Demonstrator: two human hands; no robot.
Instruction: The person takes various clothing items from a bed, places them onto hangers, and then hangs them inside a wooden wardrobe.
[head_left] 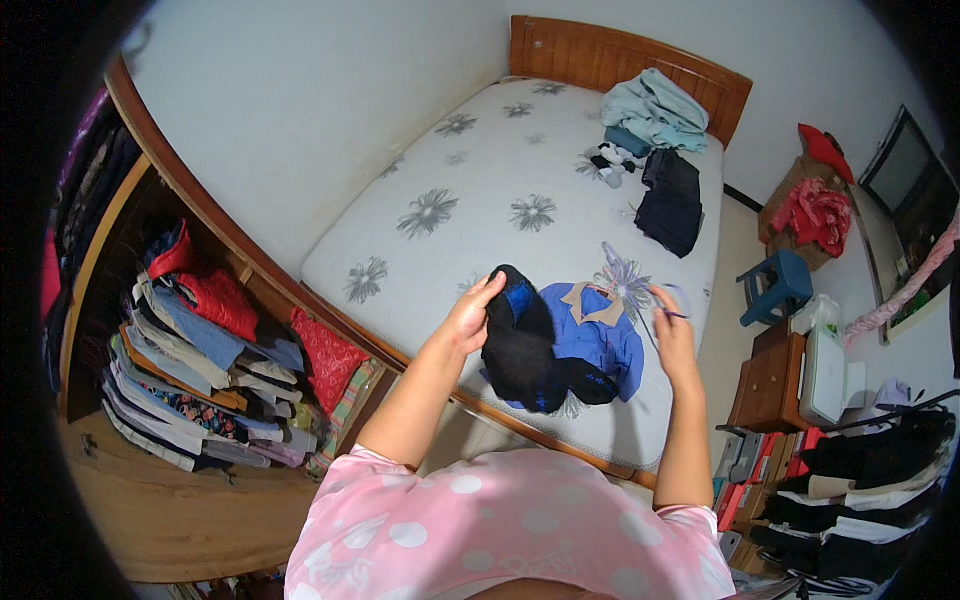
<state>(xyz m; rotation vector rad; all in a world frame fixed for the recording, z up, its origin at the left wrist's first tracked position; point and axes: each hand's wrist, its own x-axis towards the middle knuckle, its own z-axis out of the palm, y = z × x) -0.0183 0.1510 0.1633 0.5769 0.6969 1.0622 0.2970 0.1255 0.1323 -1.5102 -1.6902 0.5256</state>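
My left hand (470,315) is raised over the near edge of the mattress (470,170), its fingers curled around the top of a black garment (520,345) with a blue patch near the collar; the cloth hangs down from my grip toward six o'clock and drapes onto the bed; my right hand (672,325) is at three o'clock from it, fingers pinched shut on a thin clear hanger (672,300), though the hanger is faint and I cannot make out its full shape; between my two hands lies one blue shirt (595,340) with a tan collar, flat on the mattress, touching the black garment on its left side.

Toward twelve o'clock, near the wooden headboard (620,60), I count one pale teal bundle of cloth (655,110), one small black-and-white item (610,160) just below it, and one dark folded garment (672,200) at its five o'clock; at nine o'clock a wooden shelf (150,500) holds one tall stack of folded clothes (195,380); at three o'clock stand one blue stool (780,285), one wooden drawer unit (770,385) and one basket of red cloth (815,215).
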